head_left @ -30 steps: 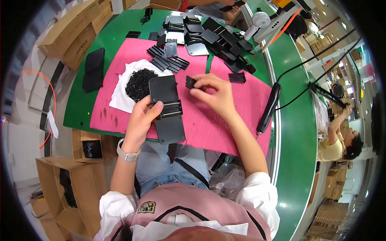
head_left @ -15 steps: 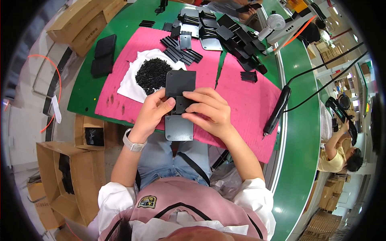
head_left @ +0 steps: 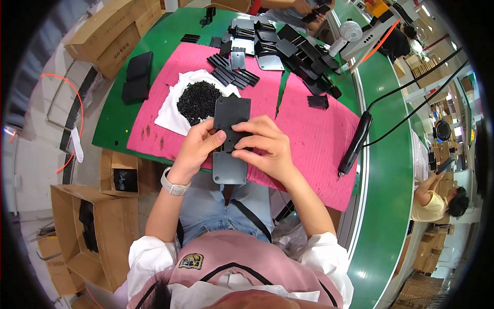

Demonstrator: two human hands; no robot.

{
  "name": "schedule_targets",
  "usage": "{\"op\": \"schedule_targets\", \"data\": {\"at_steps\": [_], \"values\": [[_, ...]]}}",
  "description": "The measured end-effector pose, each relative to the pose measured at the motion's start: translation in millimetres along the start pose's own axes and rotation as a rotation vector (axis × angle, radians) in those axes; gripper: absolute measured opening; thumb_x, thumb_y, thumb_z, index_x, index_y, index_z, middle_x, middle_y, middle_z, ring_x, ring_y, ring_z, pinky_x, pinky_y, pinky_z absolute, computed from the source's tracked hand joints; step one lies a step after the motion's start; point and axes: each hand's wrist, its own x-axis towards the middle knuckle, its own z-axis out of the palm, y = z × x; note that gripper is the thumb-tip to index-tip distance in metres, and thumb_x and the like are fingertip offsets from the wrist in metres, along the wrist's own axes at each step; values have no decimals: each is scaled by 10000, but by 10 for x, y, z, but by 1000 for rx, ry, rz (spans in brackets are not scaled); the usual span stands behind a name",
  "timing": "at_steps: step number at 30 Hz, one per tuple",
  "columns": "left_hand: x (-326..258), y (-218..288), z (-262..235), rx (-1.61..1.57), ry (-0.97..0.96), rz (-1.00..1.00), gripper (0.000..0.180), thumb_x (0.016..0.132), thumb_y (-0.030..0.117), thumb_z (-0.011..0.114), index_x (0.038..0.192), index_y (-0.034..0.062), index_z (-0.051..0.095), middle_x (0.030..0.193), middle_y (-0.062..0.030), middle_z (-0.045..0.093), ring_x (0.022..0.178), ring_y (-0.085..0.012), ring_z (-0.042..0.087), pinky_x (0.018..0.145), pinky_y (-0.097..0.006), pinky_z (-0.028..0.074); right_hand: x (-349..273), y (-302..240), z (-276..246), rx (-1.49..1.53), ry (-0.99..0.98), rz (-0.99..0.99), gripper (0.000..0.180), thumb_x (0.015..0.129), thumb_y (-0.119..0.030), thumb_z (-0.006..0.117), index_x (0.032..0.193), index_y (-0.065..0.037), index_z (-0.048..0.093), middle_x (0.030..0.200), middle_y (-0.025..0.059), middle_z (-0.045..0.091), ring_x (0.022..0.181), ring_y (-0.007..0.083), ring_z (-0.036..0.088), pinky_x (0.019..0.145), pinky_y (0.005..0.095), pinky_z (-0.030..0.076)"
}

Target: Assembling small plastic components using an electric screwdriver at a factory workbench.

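Note:
Between my hands is a dark grey plastic bracket (head_left: 230, 167), made of two flat rounded plates joined by a narrower black middle piece. My left hand (head_left: 198, 147) grips its left edge, thumb on the middle piece. The fingers of my right hand (head_left: 265, 144) are bent against the right side of that middle piece. Whether something small sits under those fingertips is hidden. Just beyond, a heap of small black screws (head_left: 198, 100) lies on a white cloth (head_left: 167, 114). A black corded electric screwdriver (head_left: 356, 144) rests at the right.
A pink foam mat (head_left: 309, 139) covers part of the green table (head_left: 381, 206). Black plates and strips (head_left: 298, 54) are piled at its far side, near a small white fan (head_left: 350, 32). Two black blocks (head_left: 136, 77) lie at left. Open cardboard boxes (head_left: 110, 232) stand on the floor.
The view has shifted slightly, so the table appears a little lower. The right fingers have closed in over the middle piece; both hands keep hold of the bracket.

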Motion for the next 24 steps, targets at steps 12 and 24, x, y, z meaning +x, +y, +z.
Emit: {"op": "schedule_targets", "data": {"at_steps": [12, 24], "values": [[167, 433, 103, 1035, 236, 387, 216, 837, 136, 647, 998, -2, 601, 877, -89, 631, 748, -218, 621, 667, -310, 483, -108, -48, -228, -330, -13, -99, 212, 651, -111, 756, 805, -69, 617, 1043, 69, 634, 862, 263, 586, 649, 342, 519], [559, 376, -325, 1451, 416, 467, 126, 754, 105, 689, 854, 37, 656, 811, -106, 562, 738, -309, 590, 628, -394, 464, -332, -36, -1030, -708, 225, 241, 165, 690, -83, 714, 839, -47, 653, 1014, 111, 632, 930, 286, 608, 770, 365, 508]]}}
